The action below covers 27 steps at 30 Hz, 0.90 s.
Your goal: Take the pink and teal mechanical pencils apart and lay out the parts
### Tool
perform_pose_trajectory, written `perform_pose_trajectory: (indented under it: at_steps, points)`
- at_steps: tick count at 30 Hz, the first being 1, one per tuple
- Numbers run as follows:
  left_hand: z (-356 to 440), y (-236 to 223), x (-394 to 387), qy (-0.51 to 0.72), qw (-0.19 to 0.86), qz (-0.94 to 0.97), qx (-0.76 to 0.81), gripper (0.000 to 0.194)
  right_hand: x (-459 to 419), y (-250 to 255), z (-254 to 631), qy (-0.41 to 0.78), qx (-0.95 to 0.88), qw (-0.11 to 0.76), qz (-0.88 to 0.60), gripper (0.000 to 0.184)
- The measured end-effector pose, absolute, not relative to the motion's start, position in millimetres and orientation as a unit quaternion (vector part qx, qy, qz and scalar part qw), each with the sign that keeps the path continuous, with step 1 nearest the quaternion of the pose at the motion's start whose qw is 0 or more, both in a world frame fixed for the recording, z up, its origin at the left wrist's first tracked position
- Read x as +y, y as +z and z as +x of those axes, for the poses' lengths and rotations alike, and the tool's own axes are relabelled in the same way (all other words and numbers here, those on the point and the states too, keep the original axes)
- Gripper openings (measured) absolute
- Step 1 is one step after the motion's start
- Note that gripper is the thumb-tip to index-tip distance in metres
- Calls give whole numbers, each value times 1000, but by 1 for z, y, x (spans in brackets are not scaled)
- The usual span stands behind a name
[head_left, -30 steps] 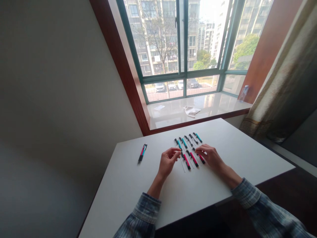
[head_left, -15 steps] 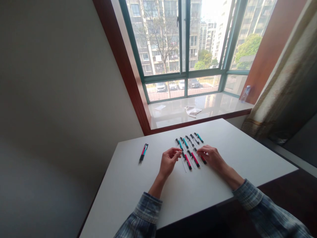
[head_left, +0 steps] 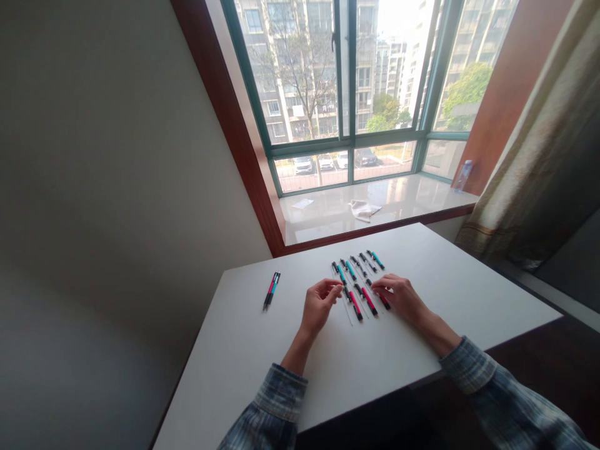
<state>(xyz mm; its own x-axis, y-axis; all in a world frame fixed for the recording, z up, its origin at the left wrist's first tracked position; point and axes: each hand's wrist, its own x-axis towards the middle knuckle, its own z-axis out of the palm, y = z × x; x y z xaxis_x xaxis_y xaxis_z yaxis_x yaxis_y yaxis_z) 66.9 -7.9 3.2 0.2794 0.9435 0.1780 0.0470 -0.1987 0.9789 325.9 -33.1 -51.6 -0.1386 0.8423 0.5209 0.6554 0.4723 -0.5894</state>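
Note:
Pen parts lie in two slanting rows on the white table (head_left: 262,362). The far row has teal barrels (head_left: 351,270) with black pieces (head_left: 355,261) and thin refills. The near row holds pink-red barrels (head_left: 369,301), black upper parts (head_left: 347,294) and a thin pale refill (head_left: 348,310). My left hand (head_left: 319,305) is at the near row's left end, thumb and fingertips drawn together; what is between them is too small to tell. Over the rightmost red barrel (head_left: 384,302), which it partly covers, my right hand (head_left: 402,299) pinches by a small black part (head_left: 369,283).
Two whole pens (head_left: 271,290), one pink and one teal, lie together on the table's left side. On the windowsill beyond are a crumpled white cloth (head_left: 364,210), a paper (head_left: 303,204) and a clear bottle (head_left: 463,176). A curtain (head_left: 520,150) hangs at right.
The view has shifted very slightly. Both hands keep their places and finger positions, and the pen parts lie as before.

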Motion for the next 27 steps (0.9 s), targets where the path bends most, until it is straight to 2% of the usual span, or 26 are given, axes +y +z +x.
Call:
perform_pose_trajectory:
  at_steps: [7,11,14,21,24,27]
  points:
    - [66,3,-8,445,476,643,403,31,-35,-46,323,79,-727,457,-506,20]
    - [64,-3,-7,435,430,670,420,30,-33,-47,327,84,-696,473,-534,24]
    - [58,-5,-5,424,344,706,452,26,-28,-51,337,103,-644,493,-576,29]
    - [-6,15,31,332,21,765,551,18,-19,-62,359,196,-549,526,-619,42]
    - [-47,20,47,283,-42,725,626,19,-19,-63,360,196,-562,476,-647,39]
    - [-76,15,54,255,-41,689,677,20,-21,-62,358,194,-578,431,-665,36]
